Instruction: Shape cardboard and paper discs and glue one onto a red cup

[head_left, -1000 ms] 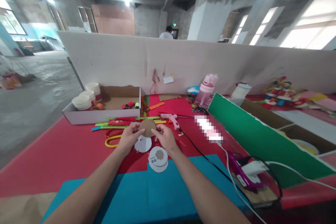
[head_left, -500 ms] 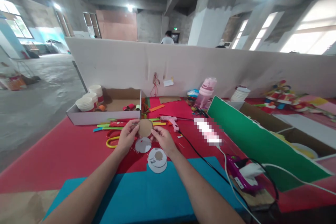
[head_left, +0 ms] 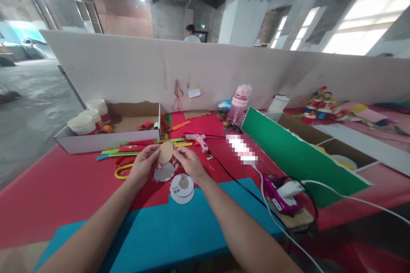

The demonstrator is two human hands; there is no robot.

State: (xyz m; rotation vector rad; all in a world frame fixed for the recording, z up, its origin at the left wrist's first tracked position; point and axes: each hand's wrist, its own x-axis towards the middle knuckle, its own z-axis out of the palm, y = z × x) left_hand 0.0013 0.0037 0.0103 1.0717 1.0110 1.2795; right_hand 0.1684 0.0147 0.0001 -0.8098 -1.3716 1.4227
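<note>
Between my two hands a round brown cardboard disc is held up, tilted, above the table. My left hand pinches its left edge with thumb and fingers. At its right edge, the fingers of my right hand are closed on the rim. Just below lies a white disc on the red cloth. Nearer to me, white discs overlap in a small pile, the top one bearing print and a brown patch. Yellow-handled scissors lie left of my left hand, and a pink glue gun rests beyond my right hand.
A white box with paper cups stands at the back left. On the right are a green-sided box and a purple power strip with cables. A pink bottle stands by the partition. Paper strips lie behind my hands.
The view has swung right, so everything sits further left. The disc, facing me flat before, is now turned at an angle, and my right hand's grip has shifted up along its edge.
</note>
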